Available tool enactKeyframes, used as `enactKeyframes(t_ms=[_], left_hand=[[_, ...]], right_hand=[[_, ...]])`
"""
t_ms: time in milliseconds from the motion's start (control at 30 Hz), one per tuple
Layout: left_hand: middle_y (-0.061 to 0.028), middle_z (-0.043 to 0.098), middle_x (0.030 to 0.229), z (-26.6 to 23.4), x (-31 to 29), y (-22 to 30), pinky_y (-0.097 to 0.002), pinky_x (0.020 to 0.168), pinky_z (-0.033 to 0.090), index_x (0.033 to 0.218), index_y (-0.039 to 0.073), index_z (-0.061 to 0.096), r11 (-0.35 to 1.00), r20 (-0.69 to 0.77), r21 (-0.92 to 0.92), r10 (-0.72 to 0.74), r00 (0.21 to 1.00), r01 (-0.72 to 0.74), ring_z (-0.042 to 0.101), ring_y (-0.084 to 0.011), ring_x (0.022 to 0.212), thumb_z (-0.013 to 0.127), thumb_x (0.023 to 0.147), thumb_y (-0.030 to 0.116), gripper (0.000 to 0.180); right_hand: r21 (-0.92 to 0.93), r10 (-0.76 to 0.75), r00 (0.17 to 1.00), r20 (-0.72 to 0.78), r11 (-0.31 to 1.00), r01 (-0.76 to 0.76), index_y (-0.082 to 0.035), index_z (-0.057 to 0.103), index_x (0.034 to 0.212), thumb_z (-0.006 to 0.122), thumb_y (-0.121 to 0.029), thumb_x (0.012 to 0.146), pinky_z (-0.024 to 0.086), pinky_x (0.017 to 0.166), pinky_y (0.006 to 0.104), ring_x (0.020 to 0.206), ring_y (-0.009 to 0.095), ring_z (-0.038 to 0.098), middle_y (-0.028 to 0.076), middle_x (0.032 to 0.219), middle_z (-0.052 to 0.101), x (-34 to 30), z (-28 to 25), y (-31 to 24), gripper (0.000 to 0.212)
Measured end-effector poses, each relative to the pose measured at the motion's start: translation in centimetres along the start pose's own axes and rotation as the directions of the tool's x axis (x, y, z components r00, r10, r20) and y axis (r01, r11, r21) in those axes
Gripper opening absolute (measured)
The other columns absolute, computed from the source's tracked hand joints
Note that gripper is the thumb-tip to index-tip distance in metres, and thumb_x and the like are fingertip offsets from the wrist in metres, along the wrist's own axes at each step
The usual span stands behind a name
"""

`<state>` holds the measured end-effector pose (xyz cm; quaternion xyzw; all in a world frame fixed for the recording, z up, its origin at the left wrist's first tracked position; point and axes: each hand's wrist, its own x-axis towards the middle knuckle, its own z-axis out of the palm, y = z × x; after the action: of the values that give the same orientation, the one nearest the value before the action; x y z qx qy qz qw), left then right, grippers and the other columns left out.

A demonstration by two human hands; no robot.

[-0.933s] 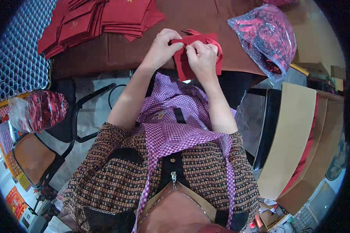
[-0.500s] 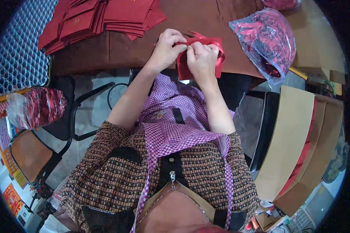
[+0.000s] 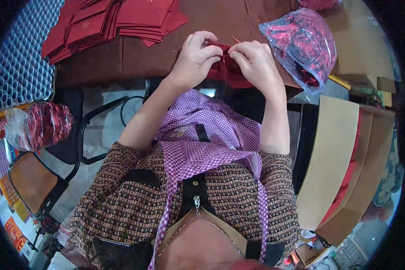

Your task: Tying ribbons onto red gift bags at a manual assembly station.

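Observation:
At the near edge of the brown-covered table, both my hands are on a red bag that looks like a small gift bag. Its upper edges are parted, with a dark gap between them. My left hand pinches the left side of the rim between thumb and fingers. The right side of the rim is gripped by my right hand, its fingers curled. A thin reddish strip pokes up beside the right fingers. The bag's lower part hangs by the table edge in shadow.
Stacks of flat red bags lie at the far left of the table. A clear plastic bag of shiny red material sits on the right; a similar bag rests on a chair at left. An open cardboard box stands at right.
My right hand has moved right, away from the left hand, and the bag's top has been pulled apart. The glossy red ribbon seen earlier near the right fingers is mostly out of sight.

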<state>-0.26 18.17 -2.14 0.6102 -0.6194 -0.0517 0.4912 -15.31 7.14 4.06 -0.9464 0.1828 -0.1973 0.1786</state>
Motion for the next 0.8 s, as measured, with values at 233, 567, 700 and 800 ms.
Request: enactKeyframes(t_ms=[233,567,700,800], left_hand=[[-0.0149,0.054,0.110,1.0,-0.4,0.4,-0.0372,0.079,0.051,0.090,0.007,0.067,0.990,-0.137,-0.011,0.140,0.981,-0.143,0.057,-0.0313,0.097,0.066,0.070,-0.003,0.022],[-0.0164,0.051,0.114,0.6,0.8,1.2,-0.0365,0.081,0.052,0.092,0.007,0.066,0.966,-0.104,0.021,0.259,0.960,-0.259,0.059,-0.0322,0.097,0.064,0.071,-0.005,0.025],[-0.0151,0.052,0.111,0.5,1.4,1.0,-0.0349,0.080,0.051,0.093,0.005,0.065,0.982,-0.023,-0.068,0.173,0.985,-0.174,0.059,-0.0303,0.095,0.061,0.076,-0.004,0.020],[-0.0144,0.052,0.109,-0.1,1.9,1.2,-0.0341,0.078,0.051,0.094,0.004,0.064,0.982,0.073,-0.101,0.165,0.984,-0.157,0.059,-0.0293,0.092,0.060,0.079,-0.004,0.017]], right_hand=[[0.364,0.062,0.978,0.197,0.922,-0.132,-0.003,0.070,0.090,0.062,-0.017,0.082,0.049,0.073,0.0345,0.079,0.026,0.065,0.012,0.081,0.068,-0.1,-0.5,1.4,0.019],[0.591,0.330,0.893,0.307,0.669,-0.451,-0.001,0.068,0.092,0.062,-0.017,0.086,0.046,0.055,0.0208,0.062,0.005,0.056,-0.001,0.072,0.062,-0.5,-0.5,0.9,0.018],[0.566,0.375,0.877,0.301,0.669,-0.481,-0.001,0.067,0.091,0.061,-0.018,0.086,0.045,0.053,0.0204,0.062,0.004,0.055,-0.001,0.071,0.062,-0.5,-0.1,0.8,0.019],[0.599,0.380,0.895,0.234,0.669,-0.440,-0.001,0.067,0.088,0.059,-0.018,0.086,0.043,0.052,0.0205,0.061,0.004,0.055,-0.001,0.071,0.062,-0.9,0.9,1.4,0.018]])
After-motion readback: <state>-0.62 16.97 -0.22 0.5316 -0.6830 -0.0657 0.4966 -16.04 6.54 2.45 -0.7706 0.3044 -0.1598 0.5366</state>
